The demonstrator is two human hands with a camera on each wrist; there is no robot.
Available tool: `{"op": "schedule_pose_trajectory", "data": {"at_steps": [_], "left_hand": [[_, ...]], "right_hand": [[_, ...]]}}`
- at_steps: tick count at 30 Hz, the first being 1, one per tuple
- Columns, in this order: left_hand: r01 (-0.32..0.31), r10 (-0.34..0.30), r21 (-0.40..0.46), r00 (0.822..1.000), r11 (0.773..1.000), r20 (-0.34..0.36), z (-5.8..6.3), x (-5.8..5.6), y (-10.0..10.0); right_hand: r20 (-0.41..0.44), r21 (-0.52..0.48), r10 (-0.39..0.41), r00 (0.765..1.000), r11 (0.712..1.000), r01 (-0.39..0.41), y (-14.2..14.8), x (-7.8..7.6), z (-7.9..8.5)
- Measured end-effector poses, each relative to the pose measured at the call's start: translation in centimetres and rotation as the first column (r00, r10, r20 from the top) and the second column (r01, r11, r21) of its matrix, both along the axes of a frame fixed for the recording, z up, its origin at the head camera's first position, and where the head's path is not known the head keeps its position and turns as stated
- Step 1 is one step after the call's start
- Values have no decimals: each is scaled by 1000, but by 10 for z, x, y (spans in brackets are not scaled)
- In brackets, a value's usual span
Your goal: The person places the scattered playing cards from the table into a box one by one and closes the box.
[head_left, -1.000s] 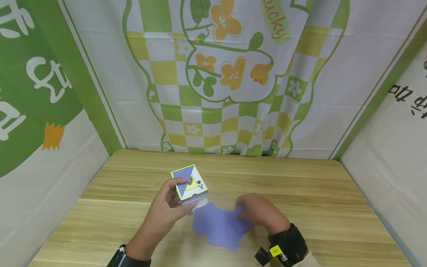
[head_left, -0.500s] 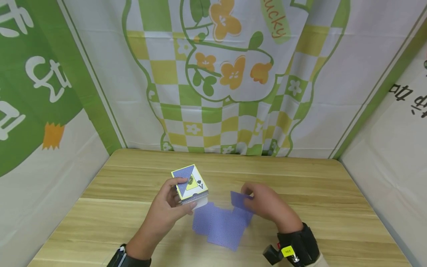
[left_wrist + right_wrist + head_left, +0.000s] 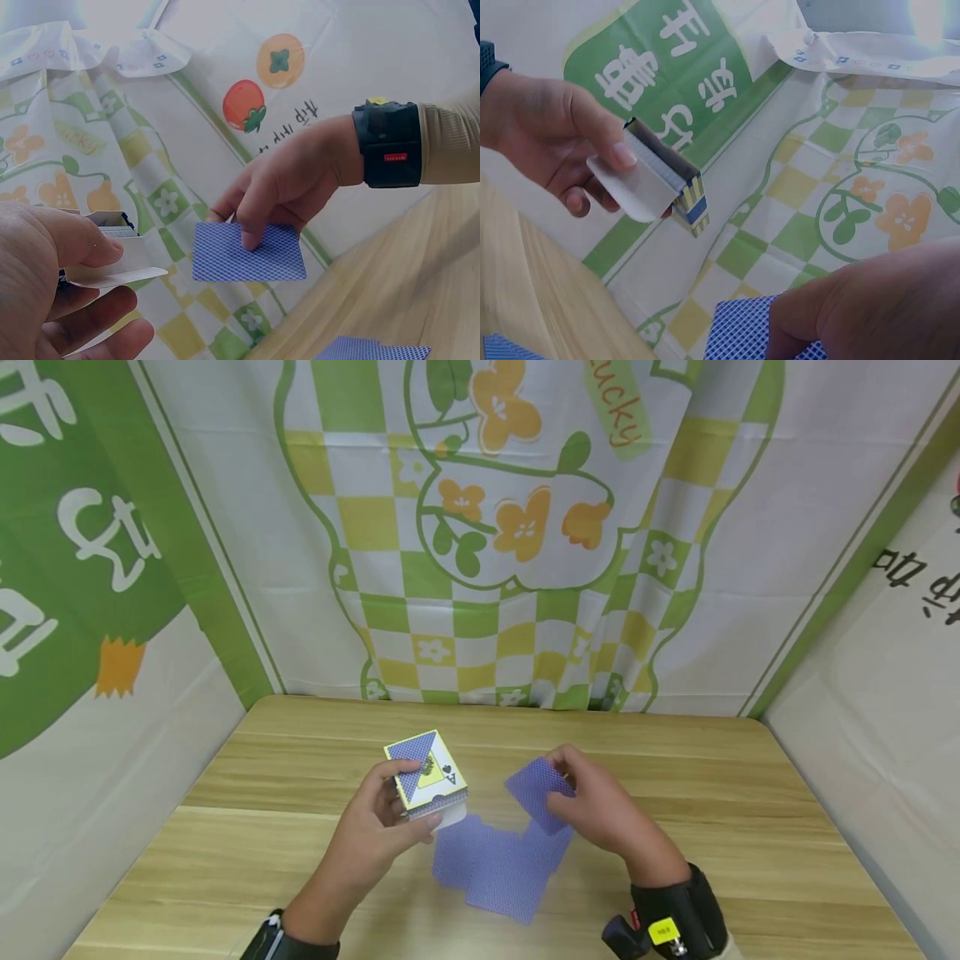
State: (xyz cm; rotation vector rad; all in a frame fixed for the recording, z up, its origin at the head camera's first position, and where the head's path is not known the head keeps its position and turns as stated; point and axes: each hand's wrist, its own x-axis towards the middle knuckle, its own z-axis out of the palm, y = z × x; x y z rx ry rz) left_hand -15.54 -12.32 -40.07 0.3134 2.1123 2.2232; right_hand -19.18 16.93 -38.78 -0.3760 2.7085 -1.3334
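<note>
In the head view my left hand [image 3: 367, 831] grips a playing card box [image 3: 427, 770] with an ace of spades printed on its face. The box's white flap [image 3: 641, 187] hangs open under my thumb, and the right wrist view shows card edges inside. My right hand [image 3: 600, 806] pinches a blue-backed playing card [image 3: 536, 789] between thumb and fingers, raised to the right of the box; whether it is one card or more I cannot tell. Several blue-backed playing cards [image 3: 498, 868] lie face down and overlapping on the table below both hands.
A wooden table [image 3: 300, 752] spans the space beneath my hands. Behind it hangs a green and yellow checked curtain [image 3: 480, 643], with printed cloth walls [image 3: 862, 677] at both sides. Each wrist wears a black strap [image 3: 678, 910].
My right hand has lifted a blue-backed playing card off the spread on the table and tilted its back upward. The left hand and box have stayed put.
</note>
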Motion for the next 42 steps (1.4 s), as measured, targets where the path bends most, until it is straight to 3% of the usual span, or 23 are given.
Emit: {"op": "schedule_pose_trajectory", "data": {"at_steps": [8,13,17,19,24,28,32,42], "left_hand": [[4,-4,3,1000,1000,0,0,0,0],[6,-6,8,1000,1000,-8,0,0,-1],[6,-6,14,1000,1000,-13,0,0,0],[4,-4,14,1000,1000,-14,0,0,0],[2,-2,13,1000,1000,-18,0,0,0],[4,-4,6,1000,1000,-28,0,0,-1],[5,-5,0,1000,1000,-31,0,0,-1],[-4,3,-10,999,1000,-33,-2,-1,-2]], "right_hand": [[8,-125,79,997,989,-77,-1,10,10],[22,-268,184,983,948,-171,-5,16,15],[52,-310,242,969,926,-215,-9,20,17],[76,-327,268,961,917,-230,-11,21,18],[165,-436,358,919,862,-258,-19,23,14],[163,-457,415,895,836,-305,-26,25,11],[161,-450,450,879,826,-340,-33,27,8],[245,-447,450,859,839,-311,-46,31,2]]}}
